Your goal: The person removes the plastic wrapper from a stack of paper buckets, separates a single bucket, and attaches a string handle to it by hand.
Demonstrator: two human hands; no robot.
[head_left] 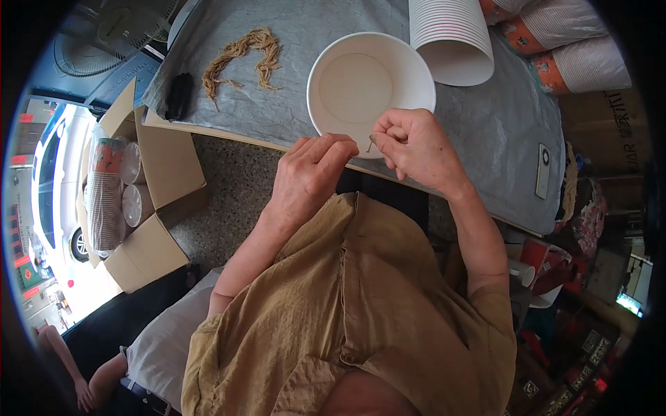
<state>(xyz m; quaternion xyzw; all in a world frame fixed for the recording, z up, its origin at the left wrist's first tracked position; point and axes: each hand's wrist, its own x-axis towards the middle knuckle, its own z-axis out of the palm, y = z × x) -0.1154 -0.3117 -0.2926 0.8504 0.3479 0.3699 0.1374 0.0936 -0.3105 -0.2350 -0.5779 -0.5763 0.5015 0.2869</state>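
Observation:
A white round paper tub (416, 97) sits at the table's near edge, its mouth facing me. Just over its near rim, my right hand (422, 149) is closed in a pinch. A short, thin brownish piece (370, 147) hangs from its fingertips, too small to name. My left hand (316, 170) is close by on the left, fingers bent and pressed together; whether anything is between them is hidden. Farther left on the table lies a loose bundle of tan, stringy strands (239, 52).
Nested white tubs (451, 41) lie beyond the tub, near plastic-wrapped cup stacks (583, 66). A phone-like device (543, 172) rests at the table's right; a black object (179, 96) at its left. An open carton (170, 166) holds wrapped cups. Another person's hand (84, 395) shows at lower left.

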